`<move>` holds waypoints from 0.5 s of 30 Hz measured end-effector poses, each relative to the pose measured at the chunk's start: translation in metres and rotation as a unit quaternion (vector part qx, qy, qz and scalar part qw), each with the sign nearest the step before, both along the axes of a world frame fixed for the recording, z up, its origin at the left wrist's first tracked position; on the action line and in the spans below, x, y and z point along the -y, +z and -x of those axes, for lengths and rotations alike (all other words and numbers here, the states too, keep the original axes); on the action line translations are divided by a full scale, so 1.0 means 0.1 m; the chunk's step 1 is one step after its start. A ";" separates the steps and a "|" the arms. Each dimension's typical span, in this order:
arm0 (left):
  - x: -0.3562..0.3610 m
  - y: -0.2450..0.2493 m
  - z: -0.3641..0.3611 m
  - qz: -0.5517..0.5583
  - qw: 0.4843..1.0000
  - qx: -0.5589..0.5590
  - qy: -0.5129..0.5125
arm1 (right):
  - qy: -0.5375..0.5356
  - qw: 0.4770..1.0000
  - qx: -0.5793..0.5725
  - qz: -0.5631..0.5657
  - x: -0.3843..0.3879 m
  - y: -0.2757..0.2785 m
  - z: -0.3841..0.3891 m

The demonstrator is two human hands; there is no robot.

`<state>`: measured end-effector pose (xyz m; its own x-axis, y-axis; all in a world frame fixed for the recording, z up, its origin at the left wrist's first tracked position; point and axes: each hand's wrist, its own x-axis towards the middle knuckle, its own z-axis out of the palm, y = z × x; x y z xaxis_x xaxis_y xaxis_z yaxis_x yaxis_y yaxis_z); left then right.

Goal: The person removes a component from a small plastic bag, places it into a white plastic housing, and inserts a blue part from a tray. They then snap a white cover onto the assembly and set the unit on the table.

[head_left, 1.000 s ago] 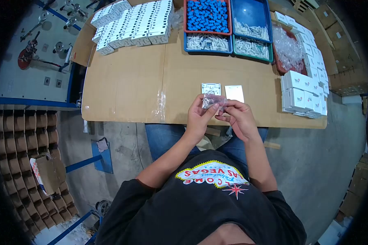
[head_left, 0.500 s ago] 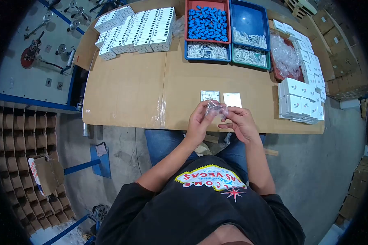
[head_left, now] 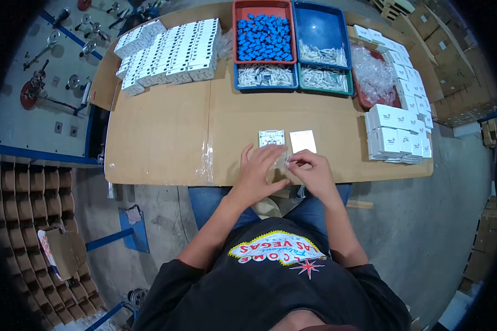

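Note:
My right hand (head_left: pixel 315 175) pinches a small clear plastic bag (head_left: pixel 282 161) between thumb and fingers, low over the front edge of the cardboard-covered table. Beside it, on the left, my left hand (head_left: pixel 255 175) is open, its fingers spread and its thumb apart, close to the bag. Just beyond the hands lie two flat white pieces. One is a square white frame with moulded details (head_left: pixel 271 137), partly behind my left fingertips; the other is a plain white plate (head_left: pixel 302 141) to its right.
Trays at the back hold blue plastic pieces (head_left: pixel 264 38) and white plugs (head_left: pixel 265 75). White units stand in rows (head_left: pixel 176 49) at the back left. White boxes (head_left: pixel 395 132) are stacked on the right, near a red tray of crumpled clear bags (head_left: pixel 374 74).
My left hand has let go of the plastic bag and spread its fingers. The bag is now in my right hand alone. The whole view has shifted slightly.

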<state>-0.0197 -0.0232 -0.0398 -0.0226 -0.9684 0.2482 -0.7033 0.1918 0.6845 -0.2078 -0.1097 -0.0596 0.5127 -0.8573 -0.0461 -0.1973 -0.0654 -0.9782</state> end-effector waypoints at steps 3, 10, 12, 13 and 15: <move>0.01 -0.31 0.06 -0.015 1.000 0.003 0.004 | 0.015 0.996 -0.086 0.025 -0.02 0.04 -0.03; 0.11 -0.48 0.08 0.000 0.998 -0.059 0.031 | 0.011 0.990 -0.139 0.030 0.01 0.04 -0.05; 0.15 -0.59 0.05 0.002 0.996 -0.082 0.048 | 0.001 0.996 -0.090 -0.018 0.04 0.01 -0.04; 0.16 -0.65 0.03 0.001 0.992 -0.104 0.069 | -0.004 0.997 -0.041 -0.066 0.06 -0.01 -0.04; 0.21 -0.74 0.03 -0.013 0.975 -0.185 0.118 | -0.025 0.997 -0.033 -0.064 0.16 -0.04 0.01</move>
